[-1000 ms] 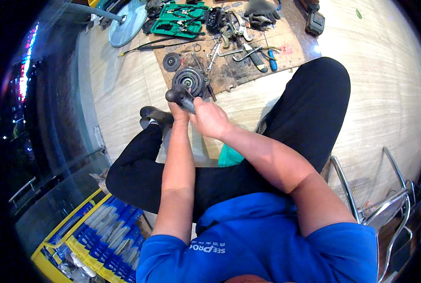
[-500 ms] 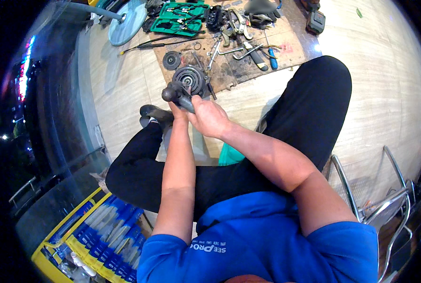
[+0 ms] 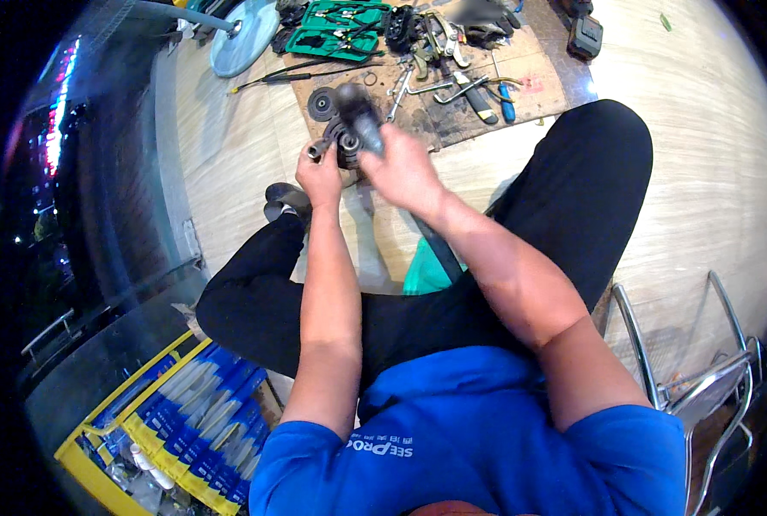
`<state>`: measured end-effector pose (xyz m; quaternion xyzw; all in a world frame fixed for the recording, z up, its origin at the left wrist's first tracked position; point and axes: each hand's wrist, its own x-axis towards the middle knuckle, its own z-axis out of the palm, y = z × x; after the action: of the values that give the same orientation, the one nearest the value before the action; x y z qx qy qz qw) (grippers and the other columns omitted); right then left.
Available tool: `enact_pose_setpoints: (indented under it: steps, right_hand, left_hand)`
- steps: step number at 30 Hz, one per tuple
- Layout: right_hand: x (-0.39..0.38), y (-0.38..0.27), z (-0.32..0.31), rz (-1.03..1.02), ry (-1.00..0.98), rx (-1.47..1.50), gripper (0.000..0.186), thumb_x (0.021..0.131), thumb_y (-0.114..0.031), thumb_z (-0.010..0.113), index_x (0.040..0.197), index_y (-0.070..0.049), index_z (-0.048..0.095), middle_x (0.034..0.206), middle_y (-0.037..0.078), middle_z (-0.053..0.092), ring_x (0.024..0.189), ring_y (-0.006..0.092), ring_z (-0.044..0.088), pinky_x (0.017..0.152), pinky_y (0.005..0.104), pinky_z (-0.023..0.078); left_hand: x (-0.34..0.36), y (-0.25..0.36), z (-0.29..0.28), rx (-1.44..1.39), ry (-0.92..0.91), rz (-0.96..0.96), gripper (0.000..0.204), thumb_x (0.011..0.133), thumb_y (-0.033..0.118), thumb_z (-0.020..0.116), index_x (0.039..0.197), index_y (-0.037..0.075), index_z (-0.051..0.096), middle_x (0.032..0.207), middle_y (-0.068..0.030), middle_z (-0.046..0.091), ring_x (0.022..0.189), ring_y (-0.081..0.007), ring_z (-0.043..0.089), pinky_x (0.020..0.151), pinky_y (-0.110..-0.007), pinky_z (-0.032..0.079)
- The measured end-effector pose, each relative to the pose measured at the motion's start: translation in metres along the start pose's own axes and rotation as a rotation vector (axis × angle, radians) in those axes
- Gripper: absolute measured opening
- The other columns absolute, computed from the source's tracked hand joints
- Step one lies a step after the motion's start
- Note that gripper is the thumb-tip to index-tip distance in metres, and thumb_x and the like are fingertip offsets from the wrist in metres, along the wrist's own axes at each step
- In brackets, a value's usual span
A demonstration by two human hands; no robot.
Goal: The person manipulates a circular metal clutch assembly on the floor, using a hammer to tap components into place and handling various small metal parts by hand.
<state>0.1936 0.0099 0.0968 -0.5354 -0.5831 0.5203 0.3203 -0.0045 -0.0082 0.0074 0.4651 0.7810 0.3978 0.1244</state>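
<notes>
My right hand (image 3: 401, 168) is closed round a hammer (image 3: 362, 116), whose dark head is blurred and raised over the work. Its handle runs back below the hand toward my lap. My left hand (image 3: 321, 176) pinches a short metal piece with a hollow round end (image 3: 316, 150), like a socket; how far it reaches is hidden. Just beyond my fingers a round grooved metal part (image 3: 347, 140) with concentric rings lies on the stained cardboard (image 3: 452, 129), partly covered by the hammer and hands. A smaller dark disc (image 3: 322, 103) rests next to it.
Wrenches (image 3: 398, 93), a black-handled tool (image 3: 476, 99), pliers (image 3: 506, 82) and a blue-handled tool (image 3: 507, 103) lie farther right. A green tool case (image 3: 332, 39) stands open at the back. A metal-framed chair (image 3: 659, 361) is at right, a yellow rack (image 3: 130, 421) at lower left.
The hammer has swung up and away to the right, uncovering my left hand and the hollow metal piece it pinches. The view has shifted slightly.
</notes>
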Motion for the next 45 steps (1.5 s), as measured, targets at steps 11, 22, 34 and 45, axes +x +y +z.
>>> enact_pose_setpoints:
  steps: [11, 22, 34, 45]
  right_hand:
    - [0.028, 0.001, -0.07, 0.184, 0.332, 0.022, 0.031, 0.078, -0.021, 0.065, 0.089, 0.008, 0.06, 0.084, 0.029, 0.065, 0.086, 0.0442, 0.065, 0.079, 0.0472, 0.052]
    - [0.019, 0.012, -0.053, 0.136, 0.236, -0.034, 0.029, 0.079, -0.023, 0.064, 0.087, 0.004, 0.058, 0.08, 0.026, 0.064, 0.081, 0.0415, 0.065, 0.074, 0.0462, 0.051]
    - [-0.012, -0.001, 0.006, -0.184, -0.205, -0.167, 0.029, 0.081, -0.019, 0.064, 0.095, 0.003, 0.051, 0.081, 0.027, 0.064, 0.08, 0.0451, 0.063, 0.074, 0.0521, 0.051]
    - [-0.022, -0.011, 0.027, -0.144, -0.295, -0.195, 0.024, 0.083, -0.015, 0.059, 0.095, 0.004, 0.051, 0.083, 0.026, 0.066, 0.079, 0.0438, 0.065, 0.074, 0.0522, 0.051]
  left_hand:
    - [0.015, 0.003, 0.01, -0.004, -0.134, 0.023, 0.025, 0.081, 0.006, 0.073, 0.103, 0.001, 0.063, 0.092, -0.0094, 0.07, 0.082, -0.0159, 0.066, 0.076, -0.029, 0.052]
    - [0.009, -0.011, 0.017, 0.235, -0.066, 0.227, 0.027, 0.078, 0.006, 0.073, 0.104, 0.007, 0.065, 0.099, -0.0152, 0.065, 0.095, -0.0319, 0.063, 0.084, -0.039, 0.05]
    - [0.011, -0.057, 0.013, 0.022, -0.113, 0.077, 0.027, 0.076, 0.004, 0.072, 0.102, 0.006, 0.064, 0.096, -0.0136, 0.065, 0.094, -0.0308, 0.063, 0.083, -0.037, 0.049]
    - [0.014, -0.092, 0.036, -0.524, -0.154, -0.117, 0.02, 0.087, 0.011, 0.069, 0.104, 0.005, 0.059, 0.098, -0.0049, 0.063, 0.092, -0.0183, 0.059, 0.085, -0.034, 0.049]
